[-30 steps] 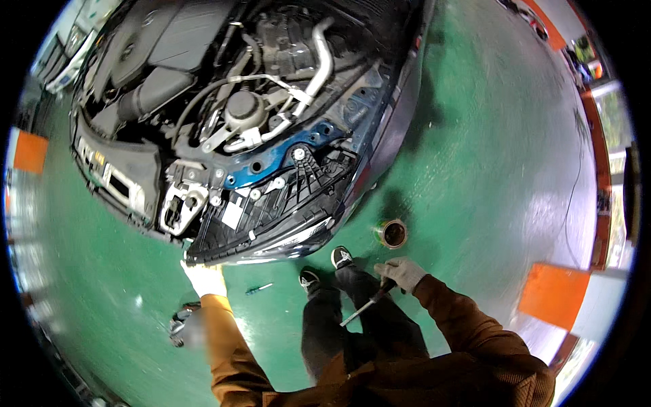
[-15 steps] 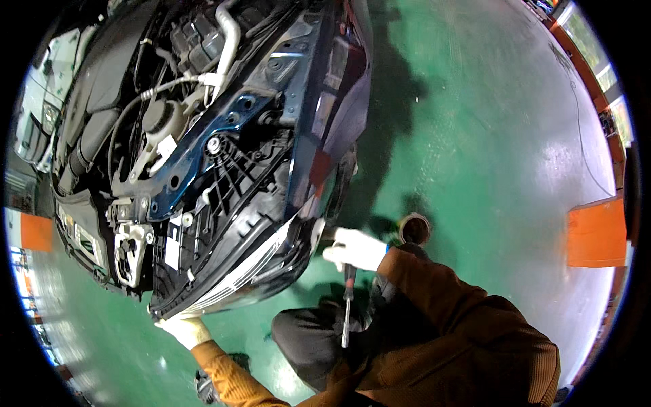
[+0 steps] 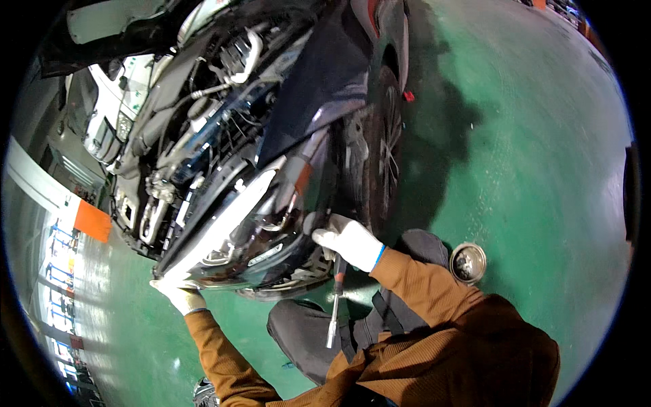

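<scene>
A headlight with a clear lens and a bright strip sits at the front corner of a dark blue car. My white-gloved left hand is closed on its lower left corner, the fingertips partly hidden. At the headlight's right end, my gloved right hand has thumb and forefinger against the edge. That same hand is wrapped round the dark handle of a nut driver. The tool's metal shaft and socket end point down over my knee.
A round metal bowl holding small parts stands on the green floor by my right knee. The car's front wheel is beyond my right hand. Its engine bay lies uncovered. A white vehicle stands at the far left.
My view has lifted, bringing the front wheel and more of the headlight's face into sight. Both hands stay at the headlight's ends, and the nut driver remains in my right hand.
</scene>
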`<control>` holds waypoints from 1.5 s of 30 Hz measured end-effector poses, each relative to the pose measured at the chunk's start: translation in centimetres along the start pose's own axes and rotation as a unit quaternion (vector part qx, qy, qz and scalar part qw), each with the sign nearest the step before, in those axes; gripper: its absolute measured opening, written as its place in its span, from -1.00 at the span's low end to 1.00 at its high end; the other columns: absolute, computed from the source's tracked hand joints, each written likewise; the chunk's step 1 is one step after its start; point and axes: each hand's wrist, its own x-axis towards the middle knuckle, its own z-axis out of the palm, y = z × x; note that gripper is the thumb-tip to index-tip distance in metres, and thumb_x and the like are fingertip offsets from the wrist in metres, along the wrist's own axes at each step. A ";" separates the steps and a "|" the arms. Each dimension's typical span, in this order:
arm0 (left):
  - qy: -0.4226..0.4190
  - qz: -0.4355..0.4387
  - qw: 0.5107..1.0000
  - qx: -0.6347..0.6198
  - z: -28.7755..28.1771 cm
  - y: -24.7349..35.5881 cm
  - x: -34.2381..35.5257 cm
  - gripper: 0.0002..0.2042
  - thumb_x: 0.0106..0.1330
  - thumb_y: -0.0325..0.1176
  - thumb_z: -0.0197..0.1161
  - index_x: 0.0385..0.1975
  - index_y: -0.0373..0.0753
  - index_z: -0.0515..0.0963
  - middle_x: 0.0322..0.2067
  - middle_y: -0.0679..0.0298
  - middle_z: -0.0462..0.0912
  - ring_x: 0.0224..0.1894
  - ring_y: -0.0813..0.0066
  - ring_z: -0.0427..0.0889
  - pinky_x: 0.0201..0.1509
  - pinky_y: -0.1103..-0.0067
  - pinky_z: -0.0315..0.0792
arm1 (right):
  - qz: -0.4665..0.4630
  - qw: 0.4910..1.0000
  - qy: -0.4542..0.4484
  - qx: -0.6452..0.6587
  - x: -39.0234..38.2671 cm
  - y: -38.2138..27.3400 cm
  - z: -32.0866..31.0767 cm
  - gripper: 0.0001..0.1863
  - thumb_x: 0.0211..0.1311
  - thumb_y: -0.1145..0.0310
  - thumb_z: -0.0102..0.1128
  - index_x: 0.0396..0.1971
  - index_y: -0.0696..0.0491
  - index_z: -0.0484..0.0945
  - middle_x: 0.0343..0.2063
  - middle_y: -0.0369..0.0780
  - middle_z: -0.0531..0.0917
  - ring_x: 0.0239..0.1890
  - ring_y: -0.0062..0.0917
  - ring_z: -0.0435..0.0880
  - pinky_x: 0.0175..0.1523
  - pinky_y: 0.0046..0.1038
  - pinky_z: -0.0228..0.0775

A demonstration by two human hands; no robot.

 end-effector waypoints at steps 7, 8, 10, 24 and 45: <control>-0.080 0.068 0.994 0.012 -7.9 -2.8 10.3 -0.45 0.70 -0.06 -0.11 0.54 -0.19 0.12 -0.28 0.31 0.57 -0.36 0.49 0.44 -0.10 0.39 0.49 | 0.010 0.998 0.005 0.065 0.7 -3.3 -1.6 -0.50 0.46 -0.06 0.28 0.01 0.12 0.56 -0.45 -0.27 0.57 -0.48 -0.57 0.57 -0.53 -0.47 0.56; -0.052 0.111 0.991 0.049 -7.4 -3.4 10.8 -0.43 0.70 -0.14 -0.09 0.59 -0.17 0.03 -0.26 0.31 0.56 -0.37 0.50 0.44 -0.12 0.40 0.49 | -0.008 0.999 0.010 0.052 1.2 -2.5 -1.5 -0.51 0.48 -0.11 0.26 -0.01 0.06 0.57 -0.48 -0.33 0.56 -0.51 -0.62 0.56 -0.45 -0.51 0.48; -0.056 0.112 0.990 0.066 -6.4 -4.3 9.5 -0.35 0.67 -0.26 -0.07 0.65 -0.13 -0.17 -0.19 0.28 0.53 -0.37 0.53 0.43 -0.16 0.48 0.47 | 0.015 0.996 0.004 0.084 1.6 -0.5 -1.7 -0.53 0.48 -0.12 0.25 -0.03 0.02 0.57 -0.51 -0.36 0.56 -0.52 -0.65 0.55 -0.40 -0.53 0.44; -0.035 -0.013 0.999 0.020 -4.3 -0.7 7.2 -0.20 0.56 0.44 -0.23 0.41 -0.20 0.28 0.00 0.20 0.50 -0.19 0.36 0.49 0.02 0.34 0.44 | 0.062 0.987 -0.086 0.122 4.1 0.2 -2.9 -0.38 0.45 -0.10 0.31 0.24 0.03 0.41 -0.54 -0.30 0.59 -0.64 -0.64 0.52 -0.59 -0.55 0.38; -0.007 0.001 0.996 -0.087 1.9 -1.7 -5.5 -0.52 0.64 0.25 -0.08 -0.18 -0.06 0.51 -0.45 0.49 0.51 -0.64 0.65 0.37 -0.53 0.64 0.40 | -0.148 0.973 0.070 -0.164 2.4 -13.3 -6.2 -0.11 0.37 0.25 0.45 0.46 0.45 0.17 -0.57 -0.30 0.66 -0.51 -0.71 0.58 -0.37 -0.65 0.39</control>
